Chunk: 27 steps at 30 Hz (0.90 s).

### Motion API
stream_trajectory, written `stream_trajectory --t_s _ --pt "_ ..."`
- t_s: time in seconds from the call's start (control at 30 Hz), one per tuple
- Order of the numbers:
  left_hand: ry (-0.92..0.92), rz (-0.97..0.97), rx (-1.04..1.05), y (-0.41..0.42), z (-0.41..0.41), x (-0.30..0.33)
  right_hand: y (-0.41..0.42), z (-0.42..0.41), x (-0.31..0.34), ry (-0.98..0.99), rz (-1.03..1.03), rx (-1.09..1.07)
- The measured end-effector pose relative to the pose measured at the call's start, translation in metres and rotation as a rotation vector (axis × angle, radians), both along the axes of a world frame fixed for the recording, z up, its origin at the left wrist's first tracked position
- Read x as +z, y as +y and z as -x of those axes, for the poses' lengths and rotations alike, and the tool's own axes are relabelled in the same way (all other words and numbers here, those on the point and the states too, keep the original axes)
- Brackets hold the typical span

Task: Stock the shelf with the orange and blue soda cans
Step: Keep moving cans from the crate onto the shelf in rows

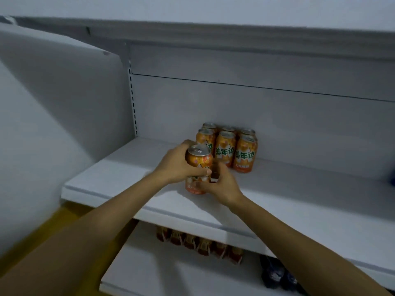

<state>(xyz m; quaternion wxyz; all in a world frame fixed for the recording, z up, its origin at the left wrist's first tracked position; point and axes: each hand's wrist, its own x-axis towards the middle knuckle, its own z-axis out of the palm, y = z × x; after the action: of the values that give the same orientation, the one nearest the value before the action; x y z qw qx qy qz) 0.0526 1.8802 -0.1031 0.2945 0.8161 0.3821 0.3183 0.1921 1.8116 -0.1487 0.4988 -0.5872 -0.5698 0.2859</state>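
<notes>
Currently two orange aluminium soda cans sit stacked at the front-left of the white metal shelf (277, 199), one on top of the other, both upright with long axes vertical. Upper orange soda can (198, 160) shows its silver lid and pull tab facing up toward the camera. Lower orange soda can (193, 185) stands on the shelf board, mostly hidden by the hands, only its bottom part showing.

Left hand (178, 165) wraps the upper can from the left, fingers curled around the far side, thumb pressed across the front. Right hand (220, 184) comes in from the right at the lower can, fingers curled against its side; looks like a grip, contact area partly hidden. A small dark object sits between the two hands, too blurry to identify.

Behind and to the right, a block of six orange soda cans with green lettering (226, 146) stands upright against the white back panel (277, 116), two rows of three, touching each other, labels facing forward. The stacked pair is just in front of the block's left column, near but apart from it.

Lower white shelf (149, 263) under the main one carries a row of brown-red packaged items (198, 242) and some dark blue bottles (275, 272) at right, blurred. Yellow floor (53, 225) visible bottom left.
</notes>
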Motion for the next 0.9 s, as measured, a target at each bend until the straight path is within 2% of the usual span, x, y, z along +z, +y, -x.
stream_trajectory --t_s 0.17,0.33,0.43,0.6,0.9 --pt "0.054 0.050 -0.100 0.060 -0.020 -0.006 0.049 -0.010 -0.016 -0.014 -0.038 -0.142" --pt "0.074 0.022 -0.138 0.087 -0.032 -0.013 0.070 -0.022 -0.026 -0.011 -0.027 -0.183" --pt "0.061 -0.018 -0.119 0.093 -0.036 -0.015 0.078 -0.024 -0.027 -0.005 -0.032 -0.195" --pt "0.143 -0.080 -0.115 0.095 -0.037 -0.013 0.082 -0.027 -0.028 -0.013 -0.031 -0.216" --pt "0.132 0.044 -0.106 0.074 -0.025 -0.005 0.068 -0.022 -0.017 -0.098 -0.010 -0.259"
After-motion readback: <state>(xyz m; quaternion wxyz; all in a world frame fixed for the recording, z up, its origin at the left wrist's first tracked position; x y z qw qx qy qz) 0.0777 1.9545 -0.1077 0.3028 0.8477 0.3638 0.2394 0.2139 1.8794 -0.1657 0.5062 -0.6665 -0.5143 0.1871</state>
